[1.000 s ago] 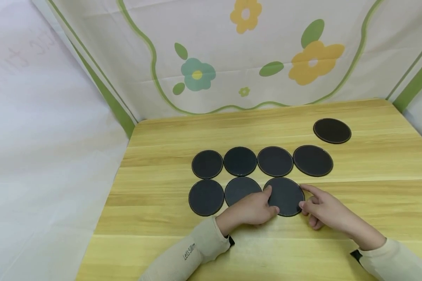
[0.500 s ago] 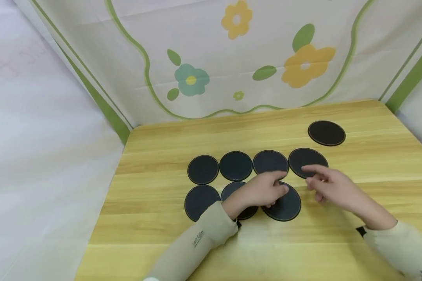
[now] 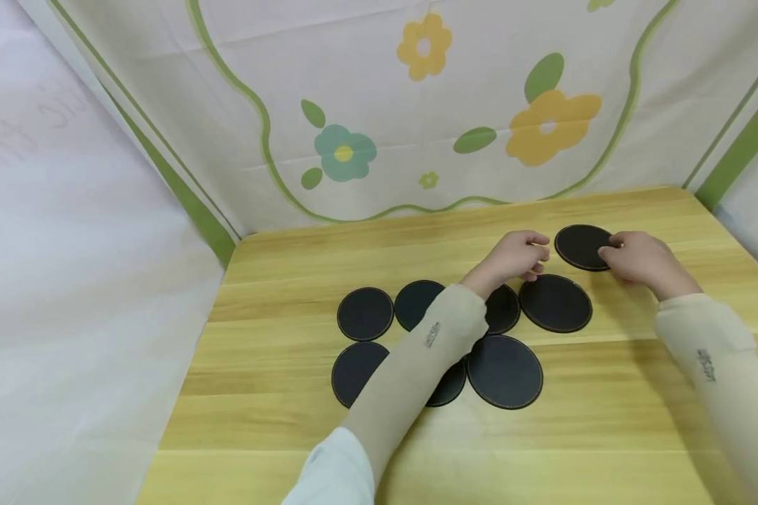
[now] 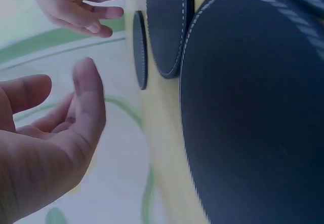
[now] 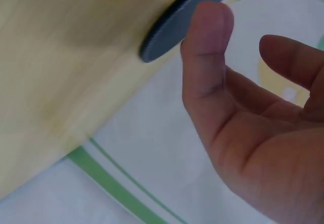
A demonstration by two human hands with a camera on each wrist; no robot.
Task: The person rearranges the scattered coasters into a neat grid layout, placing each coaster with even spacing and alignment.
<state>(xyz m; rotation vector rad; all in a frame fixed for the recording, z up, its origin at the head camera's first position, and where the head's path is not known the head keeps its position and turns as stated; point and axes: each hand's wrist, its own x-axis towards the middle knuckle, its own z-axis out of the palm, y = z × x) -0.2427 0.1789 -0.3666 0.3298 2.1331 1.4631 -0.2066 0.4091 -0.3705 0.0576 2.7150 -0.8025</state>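
Note:
Round black coasters with a stitched edge lie flat on the wooden table. One coaster (image 3: 577,245) sits apart at the back right. My right hand (image 3: 647,261) reaches to its right side, the fingertips overlapping its edge in the head view; the right wrist view shows thumb and fingers loosely bent and spread near that coaster (image 5: 177,24). To its left, my left hand (image 3: 512,256) hovers with relaxed fingers, holding nothing. Below the left hand is the row's right-end coaster (image 3: 556,303). In the left wrist view a large coaster (image 4: 253,92) lies beside that hand.
Two rows of coasters fill the middle of the table (image 3: 259,393), with a front coaster (image 3: 505,372) at the right end of the near row. My left sleeve (image 3: 417,358) covers parts of several. A flowered cloth (image 3: 391,84) hangs behind the table.
Both hands have left the front-row coaster and moved toward the back right, the right one to the separate coaster, the left one short of it. The coasters have kept their places.

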